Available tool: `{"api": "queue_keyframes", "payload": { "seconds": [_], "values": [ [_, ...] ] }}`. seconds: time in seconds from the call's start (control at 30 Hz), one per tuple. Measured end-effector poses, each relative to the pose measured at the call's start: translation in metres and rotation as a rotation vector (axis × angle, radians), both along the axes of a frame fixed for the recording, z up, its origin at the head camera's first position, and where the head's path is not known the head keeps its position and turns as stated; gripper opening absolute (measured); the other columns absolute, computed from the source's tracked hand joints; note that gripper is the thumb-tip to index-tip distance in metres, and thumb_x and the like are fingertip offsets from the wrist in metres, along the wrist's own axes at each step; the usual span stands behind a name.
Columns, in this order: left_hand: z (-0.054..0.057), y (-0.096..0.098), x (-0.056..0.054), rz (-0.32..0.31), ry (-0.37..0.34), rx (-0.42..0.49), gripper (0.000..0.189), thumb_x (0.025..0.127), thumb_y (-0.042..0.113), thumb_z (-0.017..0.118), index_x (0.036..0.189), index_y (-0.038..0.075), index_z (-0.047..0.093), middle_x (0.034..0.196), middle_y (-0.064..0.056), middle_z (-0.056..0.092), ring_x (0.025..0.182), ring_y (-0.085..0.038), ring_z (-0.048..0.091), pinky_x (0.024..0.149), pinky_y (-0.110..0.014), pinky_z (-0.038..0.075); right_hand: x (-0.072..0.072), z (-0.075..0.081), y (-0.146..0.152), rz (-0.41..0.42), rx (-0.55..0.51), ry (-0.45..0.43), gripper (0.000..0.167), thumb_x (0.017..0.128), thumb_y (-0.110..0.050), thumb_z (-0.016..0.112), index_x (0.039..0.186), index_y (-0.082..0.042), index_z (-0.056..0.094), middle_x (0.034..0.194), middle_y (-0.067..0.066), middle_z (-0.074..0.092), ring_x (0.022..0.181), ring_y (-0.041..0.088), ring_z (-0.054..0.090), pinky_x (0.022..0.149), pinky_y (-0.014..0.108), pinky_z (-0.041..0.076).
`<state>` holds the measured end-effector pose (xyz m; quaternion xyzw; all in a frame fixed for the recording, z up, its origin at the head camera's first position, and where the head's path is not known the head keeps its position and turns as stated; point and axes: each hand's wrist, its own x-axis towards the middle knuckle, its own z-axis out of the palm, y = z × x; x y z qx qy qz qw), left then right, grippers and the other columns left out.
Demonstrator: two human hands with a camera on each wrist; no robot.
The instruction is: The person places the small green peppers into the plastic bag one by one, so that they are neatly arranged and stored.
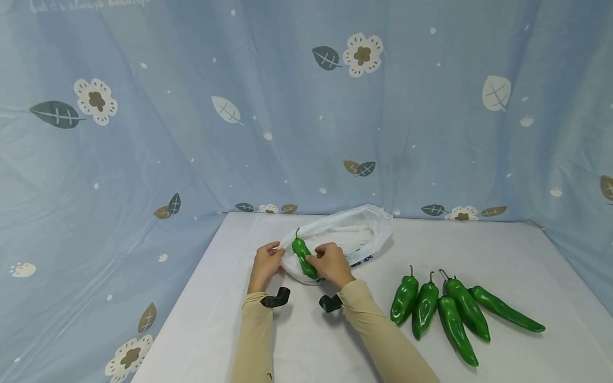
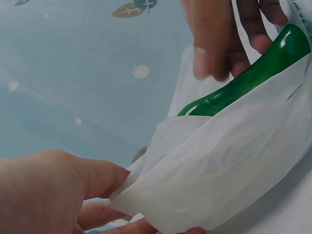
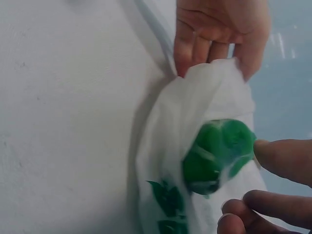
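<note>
A green chili pepper [image 1: 301, 251] with a thin curved stem lies at the mouth of a white plastic bag [image 1: 369, 219] bearing green and blue print. My left hand [image 1: 266, 264] pinches the bag's left edge between thumb and fingers. In the left wrist view, the near flap of plastic [image 2: 219, 165] covers part of the pepper [image 2: 256, 73]. My right hand [image 1: 333, 264] is over the bag, its thumb right at the pepper's side. The right wrist view has that thumb and the fingers spread apart, with no grip round the pepper [image 3: 214, 151].
Several more green peppers [image 1: 425, 310] lie at the right on the white table [image 1: 306, 346]. A blue curtain [image 1: 287, 133] with leaf and flower prints hangs behind the table and along both sides.
</note>
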<state>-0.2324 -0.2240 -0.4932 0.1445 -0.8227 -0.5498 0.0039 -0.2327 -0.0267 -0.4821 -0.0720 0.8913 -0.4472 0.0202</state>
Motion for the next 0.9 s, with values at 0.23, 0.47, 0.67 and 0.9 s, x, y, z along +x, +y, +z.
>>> {"api": "queue_keyframes", "payload": {
  "seconds": [0.23, 0.47, 0.67, 0.9],
  "values": [
    [0.0, 0.0, 0.001, 0.003, -0.005, 0.012, 0.046, 0.104, 0.021, 0.058, 0.146, 0.002, 0.056, 0.138, -0.027, 0.064, 0.114, -0.032, 0.068, 0.078, -0.031, 0.061, 0.002, 0.007, 0.007, 0.043, -0.041, 0.061, 0.038, 0.093, -0.024, 0.077, 0.119, 0.004, 0.074, 0.107, 0.016, 0.075, 0.088, 0.025, 0.07, 0.075, 0.039, 0.058],
    [0.001, 0.0, 0.003, 0.005, 0.0, 0.008, 0.046, 0.103, 0.021, 0.057, 0.145, 0.001, 0.057, 0.138, -0.027, 0.064, 0.113, -0.032, 0.068, 0.078, -0.031, 0.061, 0.009, 0.023, 0.015, 0.057, -0.102, 0.089, 0.031, 0.093, -0.021, 0.076, 0.116, 0.001, 0.075, 0.103, 0.013, 0.075, 0.076, 0.018, 0.064, 0.062, 0.029, 0.052],
    [0.001, 0.0, 0.003, -0.004, 0.007, 0.016, 0.046, 0.103, 0.021, 0.058, 0.145, 0.001, 0.057, 0.137, -0.028, 0.065, 0.111, -0.03, 0.069, 0.077, -0.031, 0.061, 0.017, 0.038, 0.026, 0.058, -0.116, 0.141, 0.025, 0.094, -0.019, 0.075, 0.113, -0.003, 0.077, 0.1, 0.009, 0.076, 0.078, 0.017, 0.063, 0.067, 0.03, 0.053],
    [0.001, 0.0, 0.002, -0.004, 0.004, 0.015, 0.045, 0.103, 0.021, 0.058, 0.145, 0.002, 0.057, 0.136, -0.027, 0.065, 0.111, -0.031, 0.069, 0.077, -0.031, 0.061, 0.028, 0.055, 0.046, 0.074, -0.134, 0.179, 0.027, 0.094, -0.017, 0.075, 0.117, -0.002, 0.076, 0.103, 0.01, 0.075, 0.082, 0.021, 0.065, 0.067, 0.029, 0.052]
  ]
}}
